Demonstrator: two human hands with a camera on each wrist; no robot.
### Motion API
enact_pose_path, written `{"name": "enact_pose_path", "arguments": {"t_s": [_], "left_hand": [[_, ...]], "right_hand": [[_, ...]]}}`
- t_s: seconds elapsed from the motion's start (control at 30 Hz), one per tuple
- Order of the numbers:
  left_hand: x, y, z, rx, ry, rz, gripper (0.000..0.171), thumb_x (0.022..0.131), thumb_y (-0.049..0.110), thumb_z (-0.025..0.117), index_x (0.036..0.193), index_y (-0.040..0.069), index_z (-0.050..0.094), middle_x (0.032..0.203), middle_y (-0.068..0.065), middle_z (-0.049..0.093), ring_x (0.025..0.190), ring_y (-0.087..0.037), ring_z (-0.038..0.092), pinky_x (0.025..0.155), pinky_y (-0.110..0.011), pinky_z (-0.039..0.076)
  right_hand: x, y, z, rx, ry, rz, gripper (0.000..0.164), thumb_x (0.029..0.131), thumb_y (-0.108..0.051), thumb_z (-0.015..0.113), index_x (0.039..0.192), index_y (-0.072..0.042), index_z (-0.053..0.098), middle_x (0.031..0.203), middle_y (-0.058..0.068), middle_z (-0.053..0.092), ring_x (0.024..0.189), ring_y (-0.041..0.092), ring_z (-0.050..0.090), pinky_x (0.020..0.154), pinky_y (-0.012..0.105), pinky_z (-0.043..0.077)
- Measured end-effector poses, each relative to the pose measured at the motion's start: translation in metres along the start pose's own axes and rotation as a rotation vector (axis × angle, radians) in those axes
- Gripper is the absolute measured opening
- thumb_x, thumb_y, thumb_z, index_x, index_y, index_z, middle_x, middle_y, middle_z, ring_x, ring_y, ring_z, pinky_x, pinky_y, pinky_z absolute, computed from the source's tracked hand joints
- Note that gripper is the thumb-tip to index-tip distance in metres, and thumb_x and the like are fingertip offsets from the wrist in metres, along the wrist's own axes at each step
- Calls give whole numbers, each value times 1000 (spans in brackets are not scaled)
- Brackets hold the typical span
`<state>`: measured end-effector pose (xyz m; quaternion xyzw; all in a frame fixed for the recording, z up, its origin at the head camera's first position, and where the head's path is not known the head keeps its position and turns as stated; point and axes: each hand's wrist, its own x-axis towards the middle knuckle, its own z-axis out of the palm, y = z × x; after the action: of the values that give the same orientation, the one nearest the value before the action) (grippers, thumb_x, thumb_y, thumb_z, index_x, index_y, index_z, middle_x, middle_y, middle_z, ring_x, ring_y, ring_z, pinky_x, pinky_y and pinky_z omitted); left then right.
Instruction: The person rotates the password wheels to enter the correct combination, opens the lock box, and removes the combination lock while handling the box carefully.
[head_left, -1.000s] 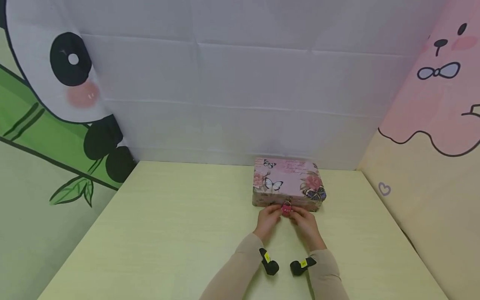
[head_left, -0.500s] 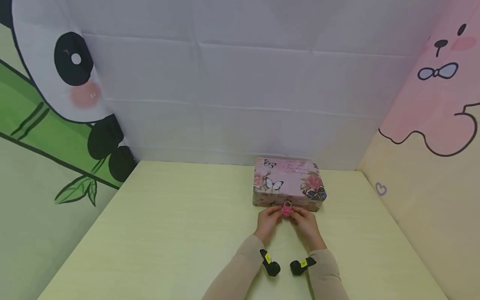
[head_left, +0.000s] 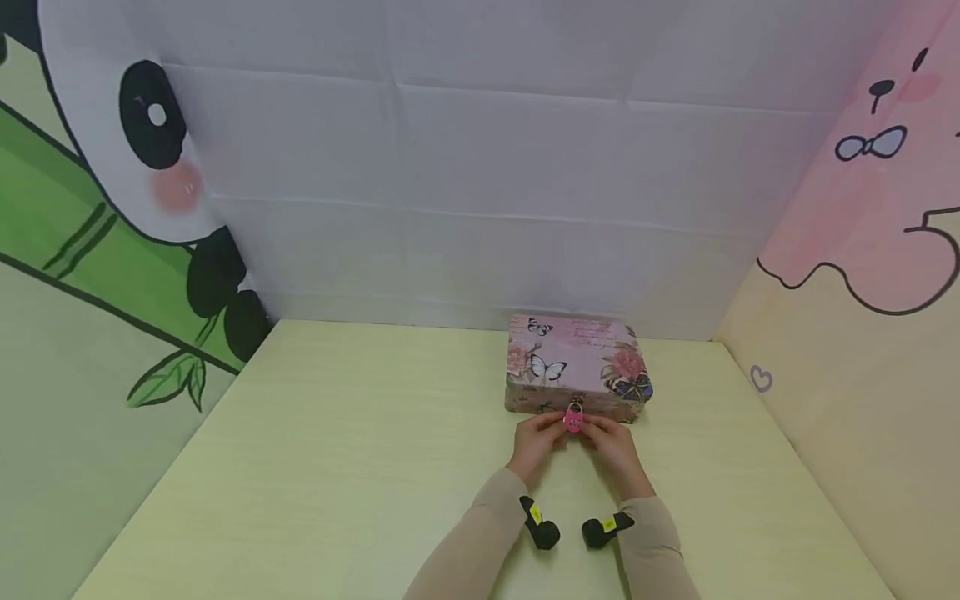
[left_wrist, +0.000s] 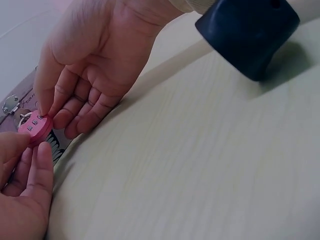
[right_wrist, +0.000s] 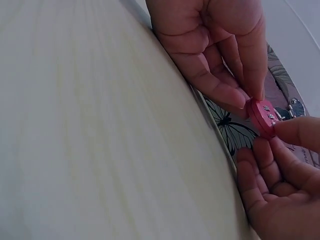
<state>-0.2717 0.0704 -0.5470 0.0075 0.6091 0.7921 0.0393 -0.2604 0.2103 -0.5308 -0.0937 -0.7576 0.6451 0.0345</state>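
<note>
A small pink combination padlock (head_left: 573, 419) with number dials sits at the front of a pink box (head_left: 572, 354) printed with butterflies and roses. Its shackle meets the metal latch (left_wrist: 11, 105) on the box front. From the left side, my left hand (head_left: 535, 443) pinches the padlock body between thumb and fingers. My right hand (head_left: 617, 454) pinches it from the other side, thumb and fingertip at its edge. In the right wrist view the padlock (right_wrist: 262, 118) shows its dials between both hands' fingertips. The box lid is down.
The box stands on a pale wood-grain table (head_left: 360, 467), near the white back sheet (head_left: 480, 258). A black camera (head_left: 542, 527) is strapped to the left wrist, another (head_left: 603, 531) to the right. Cartoon-printed walls (head_left: 847, 350) flank the table.
The padlock has tilted so its dial face shows more toward the head camera. Both hands stay in nearly the same place, and the box has not moved.
</note>
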Motion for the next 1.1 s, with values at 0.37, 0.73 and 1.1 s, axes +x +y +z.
{"name": "enact_pose_path", "arguments": {"t_s": [0.37, 0.73, 1.1], "left_hand": [[6, -4, -1, -19, -19, 1, 24, 90, -3, 70, 112, -13, 68, 101, -18, 72, 67, -11, 64, 67, -27, 62], [8, -8, -2, -6, -16, -17, 23, 92, -4, 67, 113, -13, 68, 101, -16, 71, 74, -13, 66, 69, -27, 62], [8, -9, -2, -12, -14, -5, 23, 92, -6, 67, 113, -13, 68, 101, -18, 71, 77, -16, 67, 69, -28, 62]], "right_hand": [[2, -1, -1, -40, -21, 11, 30, 98, -7, 60, 114, 19, 62, 99, 10, 71, 77, 6, 59, 68, 17, 51], [3, -5, -1, -57, -65, -4, 30, 97, -7, 60, 108, 20, 63, 93, 8, 69, 79, 9, 59, 70, 20, 52], [5, -3, -1, -140, -90, -52, 29, 99, -6, 58, 107, 21, 63, 91, 6, 68, 79, 8, 55, 68, 20, 50]]}}
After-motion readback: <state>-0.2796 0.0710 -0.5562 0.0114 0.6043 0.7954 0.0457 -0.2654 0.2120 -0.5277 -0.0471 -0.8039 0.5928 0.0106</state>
